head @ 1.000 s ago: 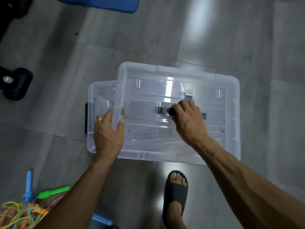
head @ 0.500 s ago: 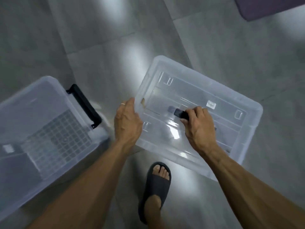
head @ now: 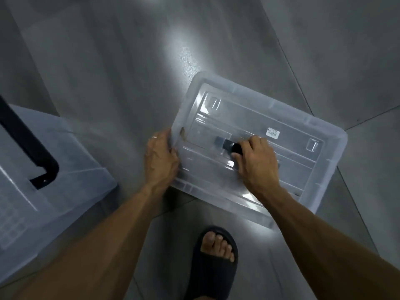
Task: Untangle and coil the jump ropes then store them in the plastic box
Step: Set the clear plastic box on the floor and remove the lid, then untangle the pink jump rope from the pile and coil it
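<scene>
Change: a second ago the lid [head: 259,135] sat across the plastic box [head: 43,169]; you have since carried it off to the right, and it is now low over the floor [head: 108,61], or on it, I cannot tell which. The box stands open, well to the left of your left hand [head: 161,158]. Judgement: the container is ready, but no rope has been untangled or coiled yet.

Nearest you:
- One foot in a dark sandal [head: 213,263], on the floor below the lid's near edge.

At your fingers:
- Left hand, one: fingers wrapped over the lid's left rim, gripping it; a ring shows on one finger.
- Right hand [head: 256,161], one: fingers curled round the black handle [head: 232,147] at the lid's centre.
- Lid, one, clear plastic, with one small label [head: 272,133] just beyond your right fingers.

Left of your fingers:
- Box, one, with one black side handle [head: 26,144] showing.

Jump ropes: none in view now.
</scene>
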A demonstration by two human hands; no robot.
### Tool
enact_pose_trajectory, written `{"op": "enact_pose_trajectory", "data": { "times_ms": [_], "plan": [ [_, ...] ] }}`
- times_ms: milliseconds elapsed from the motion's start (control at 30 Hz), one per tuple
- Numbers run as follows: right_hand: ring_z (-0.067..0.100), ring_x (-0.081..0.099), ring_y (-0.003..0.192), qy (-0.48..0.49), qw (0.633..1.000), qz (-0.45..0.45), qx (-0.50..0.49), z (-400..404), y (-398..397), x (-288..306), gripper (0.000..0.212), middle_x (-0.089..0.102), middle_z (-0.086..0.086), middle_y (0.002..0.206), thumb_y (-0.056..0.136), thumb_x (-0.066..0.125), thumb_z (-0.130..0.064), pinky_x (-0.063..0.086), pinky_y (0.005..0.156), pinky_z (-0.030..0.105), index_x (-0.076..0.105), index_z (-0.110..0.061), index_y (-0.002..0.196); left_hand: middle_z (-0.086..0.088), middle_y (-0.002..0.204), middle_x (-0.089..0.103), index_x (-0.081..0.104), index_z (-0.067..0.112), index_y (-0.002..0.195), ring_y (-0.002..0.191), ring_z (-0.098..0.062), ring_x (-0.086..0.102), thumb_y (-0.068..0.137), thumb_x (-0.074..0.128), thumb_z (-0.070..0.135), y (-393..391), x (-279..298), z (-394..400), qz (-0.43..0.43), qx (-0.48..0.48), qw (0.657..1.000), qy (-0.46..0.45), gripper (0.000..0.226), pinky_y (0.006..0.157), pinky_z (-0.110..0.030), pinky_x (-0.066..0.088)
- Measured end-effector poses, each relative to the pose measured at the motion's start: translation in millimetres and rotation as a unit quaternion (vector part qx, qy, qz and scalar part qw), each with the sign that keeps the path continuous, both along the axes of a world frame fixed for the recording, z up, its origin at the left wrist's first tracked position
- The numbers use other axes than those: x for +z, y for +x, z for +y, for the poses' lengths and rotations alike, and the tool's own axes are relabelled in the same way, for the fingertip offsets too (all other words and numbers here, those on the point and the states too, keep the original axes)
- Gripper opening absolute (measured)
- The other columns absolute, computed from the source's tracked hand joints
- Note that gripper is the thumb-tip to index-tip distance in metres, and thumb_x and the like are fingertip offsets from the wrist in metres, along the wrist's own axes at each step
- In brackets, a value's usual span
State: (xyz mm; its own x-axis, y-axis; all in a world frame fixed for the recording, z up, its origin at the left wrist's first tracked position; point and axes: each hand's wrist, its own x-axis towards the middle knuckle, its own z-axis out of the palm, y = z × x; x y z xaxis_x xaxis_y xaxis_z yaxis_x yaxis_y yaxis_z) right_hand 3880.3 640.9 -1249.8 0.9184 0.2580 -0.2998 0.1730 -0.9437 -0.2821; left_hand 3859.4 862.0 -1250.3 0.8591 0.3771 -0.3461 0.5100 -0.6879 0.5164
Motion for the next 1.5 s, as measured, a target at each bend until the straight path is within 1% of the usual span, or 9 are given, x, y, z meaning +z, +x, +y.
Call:
{"op": "enact_pose_trajectory", "data": {
  "times_ms": [100, 200, 467, 600, 733, 967, 1167, 1300, 1500],
  "plan": [
    [0.03, 0.053, 0.09, -0.007, 1.0, -0.008, 0.007, 3.8, 4.1, -3.5, 0.029, 0.058, 0.014, 0.102, 0.09, 0.059, -0.032, 0.045, 0.076, 0.04, 0.061, -0.007, 0.105, -0.004, 0.11, 0.053, 0.053, 0.02, 0.125, 0.1, -0.021, 0.053, 0.087, 0.055, 0.011, -2.0, -7.4, 4.1, 0.009, 0.015, 1.0, -0.019, 0.038, 0.089, -0.042, 0.051],
    [0.031, 0.054, 0.086, -0.003, 0.999, -0.02, 0.025, 8.9, 6.9, 12.9, 0.029, 0.058, 0.014, 0.097, 0.089, 0.058, -0.033, 0.043, 0.075, 0.041, 0.061, -0.007, 0.103, -0.007, 0.118, 0.051, 0.046, 0.018, 0.132, 0.105, -0.024, 0.052, 0.086, 0.055, 0.017, -11.4, 6.4, 2.0, -0.002, 0.0, 1.0, -0.025, 0.047, 0.091, -0.044, 0.05],
    [0.029, 0.055, 0.092, 0.07, 0.991, -0.044, 0.109, 75.0, -11.0, 145.9, 0.037, 0.057, 0.013, 0.104, 0.086, 0.057, -0.034, 0.048, 0.078, 0.046, 0.057, -0.009, 0.114, -0.004, 0.125, 0.055, 0.052, 0.017, 0.128, 0.114, -0.019, 0.051, 0.085, 0.063, 0.023, -97.8, 139.1, 3.0, -0.037, -0.011, 0.998, -0.048, 0.045, 0.091, -0.02, 0.035],
    [0.032, 0.055, 0.099, 0.075, 0.981, -0.06, 0.167, 127.9, -40.8, 221.4, 0.042, 0.058, 0.012, 0.111, 0.086, 0.057, -0.035, 0.045, 0.083, 0.045, 0.055, -0.011, 0.12, -0.006, 0.114, 0.061, 0.057, 0.013, 0.122, 0.102, -0.021, 0.059, 0.082, 0.059, 0.032, -164.9, 204.1, 39.7, -0.055, -0.016, 0.998, -0.024, 0.044, 0.087, -0.032, 0.05],
    [0.029, 0.052, 0.103, 0.075, 0.97, -0.071, 0.218, 189.9, -95.4, 280.9, 0.045, 0.056, 0.009, 0.113, 0.088, 0.056, -0.039, 0.043, 0.086, 0.043, 0.052, -0.014, 0.125, -0.005, 0.108, 0.063, 0.06, 0.012, 0.117, 0.097, -0.02, 0.06, 0.08, 0.06, 0.031, -245.8, 260.9, 91.3, -0.084, -0.003, 0.996, 0.008, 0.042, 0.082, -0.025, 0.046],
    [0.029, 0.054, 0.1, 0.116, 0.934, -0.097, 0.324, 317.6, -235.9, 343.4, 0.045, 0.058, 0.01, 0.111, 0.086, 0.06, -0.038, 0.044, 0.082, 0.042, 0.055, -0.012, 0.123, -0.005, 0.107, 0.065, 0.063, 0.014, 0.109, 0.095, -0.025, 0.064, 0.078, 0.052, 0.041, -436.5, 310.7, 178.9, -0.084, 0.092, 0.991, 0.053, 0.042, 0.079, -0.035, 0.056],
    [0.031, 0.055, 0.098, 0.121, 0.872, -0.083, 0.467, 408.3, -358.7, 348.5, 0.047, 0.058, 0.011, 0.112, 0.083, 0.06, -0.04, 0.049, 0.079, 0.045, 0.054, -0.013, 0.121, -0.006, 0.107, 0.067, 0.066, 0.013, 0.108, 0.098, -0.026, 0.065, 0.075, 0.049, 0.043, -576.0, 326.8, 204.7, -0.043, 0.224, 0.97, 0.079, 0.047, 0.084, -0.03, 0.05],
    [0.036, 0.055, 0.09, 0.138, 0.817, -0.022, 0.559, 451.8, -433.4, 321.3, 0.051, 0.057, 0.014, 0.1, 0.077, 0.046, -0.044, 0.049, 0.071, 0.045, 0.057, -0.01, 0.113, 0.0, 0.11, 0.065, 0.064, 0.018, 0.11, 0.102, -0.022, 0.061, 0.075, 0.05, 0.041, -645.9, 312.1, 195.8, -0.013, 0.334, 0.939, 0.078, 0.044, 0.088, -0.03, 0.046],
    [0.037, 0.058, 0.092, 0.124, 0.731, 0.067, 0.668, 461.6, -524.5, 236.6, 0.042, 0.06, 0.014, 0.103, 0.074, 0.066, -0.033, 0.051, 0.074, 0.044, 0.06, -0.009, 0.109, 0.0, 0.103, 0.064, 0.063, 0.019, 0.106, 0.099, -0.024, 0.061, 0.075, 0.045, 0.045, -704.2, 252.3, 150.6, 0.061, 0.465, 0.88, 0.074, 0.043, 0.078, -0.033, 0.052]
  ]
}}
